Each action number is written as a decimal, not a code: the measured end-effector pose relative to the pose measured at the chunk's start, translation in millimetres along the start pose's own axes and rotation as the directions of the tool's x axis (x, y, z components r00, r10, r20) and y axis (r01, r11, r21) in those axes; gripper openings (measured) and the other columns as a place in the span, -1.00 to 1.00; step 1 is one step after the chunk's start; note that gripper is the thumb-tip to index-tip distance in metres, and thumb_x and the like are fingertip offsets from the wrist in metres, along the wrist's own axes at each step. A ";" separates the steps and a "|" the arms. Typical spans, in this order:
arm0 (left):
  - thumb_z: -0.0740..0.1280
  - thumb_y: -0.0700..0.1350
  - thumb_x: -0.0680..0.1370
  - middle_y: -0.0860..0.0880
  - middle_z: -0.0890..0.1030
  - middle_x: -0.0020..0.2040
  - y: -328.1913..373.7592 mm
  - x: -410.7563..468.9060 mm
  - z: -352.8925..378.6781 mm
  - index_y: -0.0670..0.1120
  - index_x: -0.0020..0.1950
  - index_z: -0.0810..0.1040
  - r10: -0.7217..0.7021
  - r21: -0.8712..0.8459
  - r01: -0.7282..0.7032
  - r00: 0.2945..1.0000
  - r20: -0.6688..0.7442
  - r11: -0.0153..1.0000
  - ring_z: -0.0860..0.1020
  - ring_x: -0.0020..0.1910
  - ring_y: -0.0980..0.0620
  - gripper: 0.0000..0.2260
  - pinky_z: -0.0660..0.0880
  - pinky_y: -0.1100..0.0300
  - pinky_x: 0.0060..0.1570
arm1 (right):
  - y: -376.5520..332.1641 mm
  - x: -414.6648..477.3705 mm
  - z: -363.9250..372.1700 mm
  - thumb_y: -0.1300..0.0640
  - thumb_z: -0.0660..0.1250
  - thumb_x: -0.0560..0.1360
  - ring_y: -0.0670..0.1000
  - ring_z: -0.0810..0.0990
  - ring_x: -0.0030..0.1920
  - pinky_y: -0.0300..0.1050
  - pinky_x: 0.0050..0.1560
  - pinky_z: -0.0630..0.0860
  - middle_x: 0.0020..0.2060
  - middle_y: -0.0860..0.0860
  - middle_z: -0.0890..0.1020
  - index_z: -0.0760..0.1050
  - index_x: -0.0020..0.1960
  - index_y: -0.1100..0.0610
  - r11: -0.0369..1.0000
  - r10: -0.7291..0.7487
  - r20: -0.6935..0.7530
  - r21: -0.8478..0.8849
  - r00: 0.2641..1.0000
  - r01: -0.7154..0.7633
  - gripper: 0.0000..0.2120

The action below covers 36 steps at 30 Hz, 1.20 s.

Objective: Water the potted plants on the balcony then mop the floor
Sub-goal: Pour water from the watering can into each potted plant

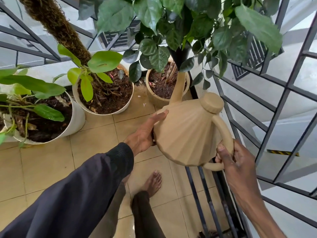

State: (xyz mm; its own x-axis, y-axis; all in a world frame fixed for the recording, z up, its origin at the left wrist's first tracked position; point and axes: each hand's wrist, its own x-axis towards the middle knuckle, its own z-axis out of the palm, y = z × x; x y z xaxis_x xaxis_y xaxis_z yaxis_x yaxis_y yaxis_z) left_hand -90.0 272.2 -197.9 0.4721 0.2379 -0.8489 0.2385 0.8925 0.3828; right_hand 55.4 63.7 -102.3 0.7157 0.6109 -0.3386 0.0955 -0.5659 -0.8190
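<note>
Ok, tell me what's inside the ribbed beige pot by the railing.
Dark soil with dry leaf bits and pale stems. The watering can's spout and overhanging leaves cover the rest.

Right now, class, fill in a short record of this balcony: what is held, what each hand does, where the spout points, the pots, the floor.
Held: watering can, tipped forward
Right hand: grips the handle
Left hand: fingers flat against the can's side
Spout: over the soil of the ribbed pot
Other pots: white pot in the middle, white pot on the left
Floor: tan tiles
</note>
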 end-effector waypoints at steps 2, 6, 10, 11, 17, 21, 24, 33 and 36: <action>0.49 0.18 0.47 0.03 0.74 0.06 1.8 -1.3 -4.2 0.10 0.30 0.62 0.017 0.007 -0.018 1.000 0.011 1.000 0.68 0.03 0.00 -0.58 0.61 0.05 0.03 | 0.1 -2.2 4.5 0.12 0.34 0.67 -0.09 0.56 -0.30 -0.17 -0.16 0.55 -0.35 -0.04 0.59 0.54 -0.07 0.10 1.000 -0.006 0.006 0.024 1.000 0.006 -0.86; 0.52 0.16 0.45 0.02 0.73 0.09 1.5 -2.3 -15.6 0.12 0.32 0.61 0.025 -0.004 -0.025 1.000 0.015 1.000 0.67 0.06 -0.02 -0.55 0.61 0.01 0.08 | 0.0 -10.6 14.5 0.16 0.33 0.68 -0.08 0.58 -0.29 -0.27 -0.16 0.55 -0.33 -0.01 0.61 0.54 -0.06 0.11 1.000 0.004 0.013 0.024 1.000 -0.004 -0.86; 0.48 0.14 0.50 0.04 0.75 -0.01 -2.9 -12.3 -35.8 0.09 0.31 0.60 0.022 -0.027 -0.021 1.000 0.019 0.999 0.70 -0.04 0.03 -0.60 0.61 0.10 -0.08 | -3.5 -21.2 27.7 0.16 0.33 0.68 -0.10 0.57 -0.29 -0.33 -0.16 0.53 -0.35 -0.04 0.60 0.54 -0.06 0.11 1.000 0.008 0.035 0.009 0.999 -0.009 -0.87; 0.47 0.15 0.50 0.04 0.75 -0.02 -5.3 -16.3 -42.2 0.08 0.30 0.60 0.021 -0.036 -0.020 1.000 0.020 0.999 0.70 -0.07 0.04 -0.60 0.61 0.11 -0.12 | -5.6 -23.4 32.2 0.16 0.33 0.68 -0.08 0.57 -0.29 -0.32 -0.17 0.53 -0.35 -0.04 0.60 0.54 -0.07 0.09 1.000 0.010 0.044 0.007 0.999 -0.010 -0.85; 0.42 0.25 0.50 0.01 0.73 0.13 -23.4 -41.7 -79.6 0.15 0.34 0.57 -0.002 -0.051 0.002 1.000 0.015 0.999 0.68 0.07 -0.01 -0.56 0.59 0.05 -0.08 | -23.5 -37.5 59.8 0.16 0.34 0.68 0.01 0.59 -0.27 -0.05 -0.14 0.58 -0.33 -0.04 0.61 0.56 -0.07 -0.05 1.000 0.009 0.085 -0.014 0.996 -0.007 -0.82; 0.42 0.29 0.49 -0.04 0.70 0.23 -40.0 -55.1 -104.6 0.11 0.38 0.57 -0.036 -0.114 0.036 0.999 0.006 0.993 0.63 0.22 -0.09 -0.49 0.58 -0.14 0.17 | -41.5 -45.7 78.4 0.09 0.33 0.69 -0.11 0.56 -0.30 -0.18 -0.24 0.55 -0.29 -0.10 0.58 0.59 0.06 0.06 0.999 -0.004 0.123 -0.048 0.992 0.010 -0.92; 0.48 0.34 0.42 -0.05 0.68 0.26 -49.1 -66.8 -120.4 0.11 0.38 0.58 -0.067 -0.168 0.062 0.997 -0.029 0.984 0.61 0.28 -0.13 -0.40 0.53 -0.26 0.28 | -52.9 -49.5 93.4 -0.19 0.33 0.65 -0.06 0.63 -0.27 0.04 -0.27 0.63 -0.24 -0.03 0.62 0.60 0.14 0.10 0.991 -0.013 0.134 -0.128 0.991 0.030 -0.65; 0.51 0.43 0.32 -0.09 0.70 0.23 -66.6 -93.6 -160.8 0.09 0.35 0.60 -0.112 -0.315 0.088 0.992 -0.061 0.945 0.59 0.29 -0.21 -0.30 0.44 -0.36 0.32 | -103.8 -50.3 138.1 -0.26 0.26 0.63 -0.05 0.52 -0.36 -0.23 -0.41 0.43 -0.34 0.04 0.58 0.60 -0.02 0.14 0.948 -0.124 0.250 -0.255 0.960 0.188 -0.54; 0.51 0.46 0.28 -0.09 0.69 0.24 -66.6 -97.2 -171.7 0.14 0.32 0.62 -0.140 -0.327 0.109 0.988 -0.073 0.939 0.59 0.29 -0.23 -0.30 0.41 -0.36 0.34 | -126.5 -44.1 160.5 -0.23 0.24 0.63 0.05 0.54 -0.38 -0.01 -0.38 0.45 -0.33 0.12 0.63 0.61 -0.11 0.14 0.929 -0.141 0.253 -0.299 0.957 0.216 -0.55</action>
State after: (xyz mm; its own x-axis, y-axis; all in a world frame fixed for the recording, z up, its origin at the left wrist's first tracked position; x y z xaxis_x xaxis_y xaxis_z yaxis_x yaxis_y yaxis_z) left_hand -297.6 255.4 -203.5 0.3709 0.1383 -0.9183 -0.0019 0.9890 0.1482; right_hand -99.3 197.2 -58.1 0.4961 0.8047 -0.3260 0.4502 -0.5595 -0.6959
